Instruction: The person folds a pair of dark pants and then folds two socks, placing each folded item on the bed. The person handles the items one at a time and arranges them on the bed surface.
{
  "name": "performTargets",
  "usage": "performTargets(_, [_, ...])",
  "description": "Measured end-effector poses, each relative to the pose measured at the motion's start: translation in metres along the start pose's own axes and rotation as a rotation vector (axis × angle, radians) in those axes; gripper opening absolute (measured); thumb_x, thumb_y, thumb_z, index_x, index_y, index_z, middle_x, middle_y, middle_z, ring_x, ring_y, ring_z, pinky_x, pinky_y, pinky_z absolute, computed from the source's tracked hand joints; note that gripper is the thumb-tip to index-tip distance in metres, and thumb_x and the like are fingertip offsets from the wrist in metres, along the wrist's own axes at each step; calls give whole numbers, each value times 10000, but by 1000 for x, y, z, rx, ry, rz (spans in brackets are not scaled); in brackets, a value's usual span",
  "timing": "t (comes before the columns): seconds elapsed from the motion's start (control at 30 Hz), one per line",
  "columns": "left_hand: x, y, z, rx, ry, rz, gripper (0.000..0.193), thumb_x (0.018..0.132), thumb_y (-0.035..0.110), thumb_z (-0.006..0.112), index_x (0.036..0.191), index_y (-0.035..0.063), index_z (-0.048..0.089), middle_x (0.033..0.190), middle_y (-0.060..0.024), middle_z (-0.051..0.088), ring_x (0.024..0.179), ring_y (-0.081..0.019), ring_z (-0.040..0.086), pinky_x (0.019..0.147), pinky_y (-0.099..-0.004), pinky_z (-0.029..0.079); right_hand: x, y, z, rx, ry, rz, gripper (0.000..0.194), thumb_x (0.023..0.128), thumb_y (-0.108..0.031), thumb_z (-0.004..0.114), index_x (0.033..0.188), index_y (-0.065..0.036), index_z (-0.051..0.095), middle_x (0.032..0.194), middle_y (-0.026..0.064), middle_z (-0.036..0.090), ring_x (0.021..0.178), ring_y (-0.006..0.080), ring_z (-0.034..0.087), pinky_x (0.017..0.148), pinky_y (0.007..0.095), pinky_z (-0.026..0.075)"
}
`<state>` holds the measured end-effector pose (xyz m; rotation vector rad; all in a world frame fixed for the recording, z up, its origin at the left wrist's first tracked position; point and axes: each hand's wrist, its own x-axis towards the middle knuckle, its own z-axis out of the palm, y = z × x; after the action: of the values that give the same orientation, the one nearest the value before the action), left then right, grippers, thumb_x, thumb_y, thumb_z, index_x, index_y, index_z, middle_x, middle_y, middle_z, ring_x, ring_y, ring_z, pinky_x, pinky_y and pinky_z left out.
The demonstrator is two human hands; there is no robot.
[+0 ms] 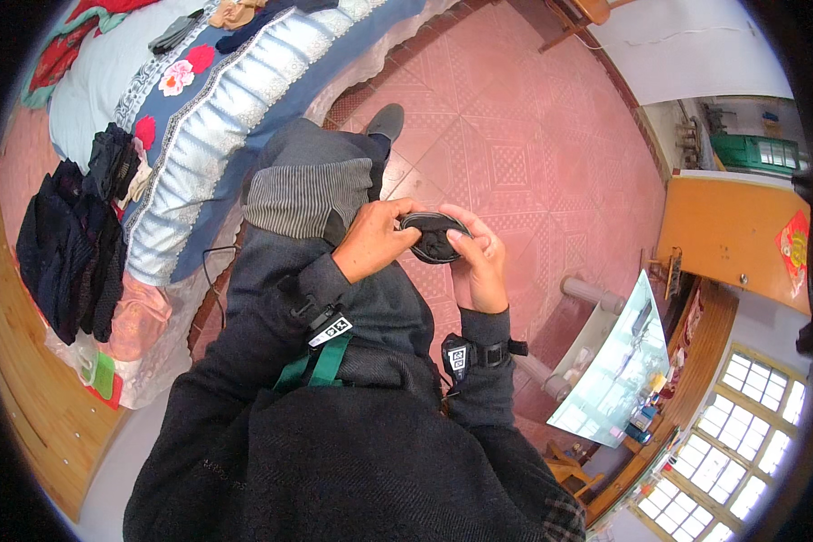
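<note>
Between my hands is a dark, rolled-up fabric item [436,237], possibly a sock, with its round opening facing up. My left hand [381,234] pinches its left rim, thumb inside the opening. On the other side, my right hand [477,254] grips the right rim with the thumb over the edge and fingers behind. A grey-and-white striped cloth [305,198] lies across my lap, on dark grey trousers, left of my hands. Both forearms wear dark sleeves with strapped devices bearing printed codes.
A bed with a blue and white floral cover [244,101] stands at the left. Dark clothes [74,237] are piled at its near corner, and a grey sock-like item [176,32] lies farther up. At the right are a glass-topped table [616,372] and a wooden cabinet door [725,230].
</note>
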<state>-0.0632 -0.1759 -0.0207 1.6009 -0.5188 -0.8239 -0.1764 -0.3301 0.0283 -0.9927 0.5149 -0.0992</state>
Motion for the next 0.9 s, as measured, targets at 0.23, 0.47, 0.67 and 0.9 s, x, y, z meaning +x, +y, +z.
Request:
performTargets(0.23, [-6,3,2,-439,-93,-105,265,936,7,588,1166,-78,689,1049,-37,714,935,-93,654,856,-259,520,11,10,-14,-215,119,-130,318,974,-24,671,1275,62,617,1079,91,717,931,103,664,828,239,535])
performTargets(0.47, [-11,10,-6,-711,-154,-187,265,985,113,610,1176,-53,688,1048,-51,724,940,-107,662,862,-268,507,20,26,-8,-459,206,-238,194,938,-43,731,1111,16,664,958,29,679,844,70,617,742,228,514])
performTargets(0.67, [-9,8,-10,-667,-93,-163,321,1030,199,600,1251,-25,665,1109,-48,724,986,-113,669,917,-292,519,10,9,0,-623,260,-214,187,930,-64,746,1106,-26,694,939,7,644,782,66,598,631,225,504])
performTargets(0.9, [-9,13,-1,-633,-79,-90,314,1006,176,665,1253,-18,675,1100,-19,712,975,-85,650,883,-264,519,-4,-5,6,-748,119,-216,225,942,-112,756,1122,5,689,903,12,631,720,52,578,599,221,484])
